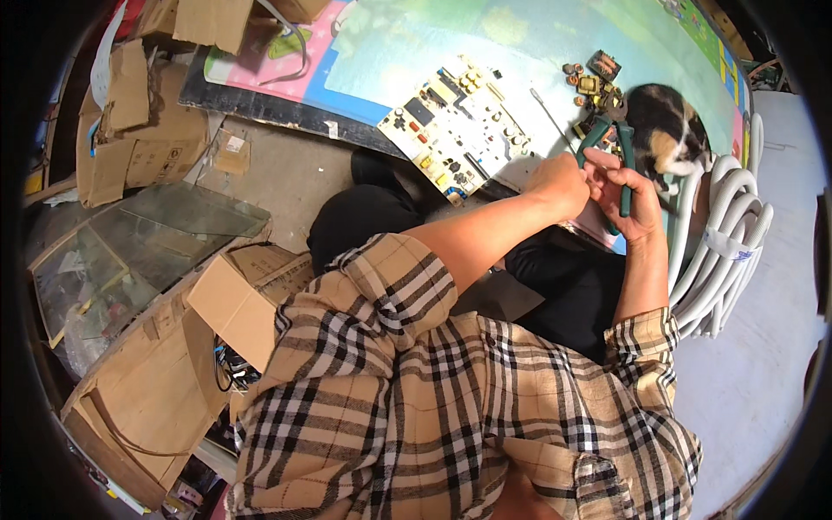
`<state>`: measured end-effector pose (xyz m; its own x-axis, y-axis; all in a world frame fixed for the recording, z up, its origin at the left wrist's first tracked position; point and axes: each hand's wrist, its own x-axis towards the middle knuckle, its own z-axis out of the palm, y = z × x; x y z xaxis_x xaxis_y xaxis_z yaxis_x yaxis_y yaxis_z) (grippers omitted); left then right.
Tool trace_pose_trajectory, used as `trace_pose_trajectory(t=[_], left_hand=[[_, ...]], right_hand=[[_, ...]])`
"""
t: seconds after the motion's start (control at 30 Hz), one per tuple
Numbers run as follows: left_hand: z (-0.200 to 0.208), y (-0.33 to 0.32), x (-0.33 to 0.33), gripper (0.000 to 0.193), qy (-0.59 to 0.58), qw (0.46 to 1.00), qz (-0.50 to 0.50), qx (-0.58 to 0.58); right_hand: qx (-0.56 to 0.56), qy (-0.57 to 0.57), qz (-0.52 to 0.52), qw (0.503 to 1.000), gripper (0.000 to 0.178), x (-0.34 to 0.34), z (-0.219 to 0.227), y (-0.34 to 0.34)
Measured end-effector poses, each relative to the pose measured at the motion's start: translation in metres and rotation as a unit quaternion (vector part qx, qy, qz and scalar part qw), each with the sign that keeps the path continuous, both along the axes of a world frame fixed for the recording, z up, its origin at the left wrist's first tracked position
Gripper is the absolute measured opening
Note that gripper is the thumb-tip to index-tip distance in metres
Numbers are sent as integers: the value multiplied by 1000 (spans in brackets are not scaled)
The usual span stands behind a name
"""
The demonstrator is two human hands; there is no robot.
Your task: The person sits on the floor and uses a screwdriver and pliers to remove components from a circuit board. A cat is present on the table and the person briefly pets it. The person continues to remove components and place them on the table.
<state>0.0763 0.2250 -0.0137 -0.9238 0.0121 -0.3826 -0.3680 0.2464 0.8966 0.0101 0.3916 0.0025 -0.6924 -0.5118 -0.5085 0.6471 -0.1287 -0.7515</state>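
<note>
A colourful patterned mat covers the work surface across the top of the frame, with cardboard boxes and sheets of glass crowding the left. Right of centre, the two hands are close together at the mat's near edge. The right hand is wrapped around the green-handled pliers, whose head points up the frame, toward a pile of electronic components. The left hand has its fingers curled just beside the other handle (I cannot tell what, if anything, they grip). The pale circuit board lies tilted at upper centre, up and to the left of both hands. A cat lies right of the pliers, near a coil of white tubing.
</note>
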Motion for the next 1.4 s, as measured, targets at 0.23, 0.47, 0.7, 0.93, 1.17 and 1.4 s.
trace_pose_trajectory(t=[0.23, 0.47, 0.7, 0.93, 1.17, 1.4], left_hand=[[1, -2, 4, 36, 23, 998, -12, -61], [-7, 11, 10, 35, 62, 994, -1, -85], [-9, 16, 20, 30, 100, 992, 27, -77], [-6, 34, 36, 36, 111, 992, 64, -16], [-9, 30, 40, 35, 78, 996, -22, -39], [-9, 7, 68, 30, 132, 966, -179, -131]], right_hand=[[107, -11, 64, 992, 40, -11, 6, 17], [119, 49, 0, 992, 30, -4, 8, 6], [16, 44, 53, 997, 34, 3, 4, 0], [85, 105, 11, 991, 14, 32, 3, -36], [171, 172, 106, 964, 16, 27, 8, -31], [360, 234, 182, 885, 16, 36, 9, -39]])
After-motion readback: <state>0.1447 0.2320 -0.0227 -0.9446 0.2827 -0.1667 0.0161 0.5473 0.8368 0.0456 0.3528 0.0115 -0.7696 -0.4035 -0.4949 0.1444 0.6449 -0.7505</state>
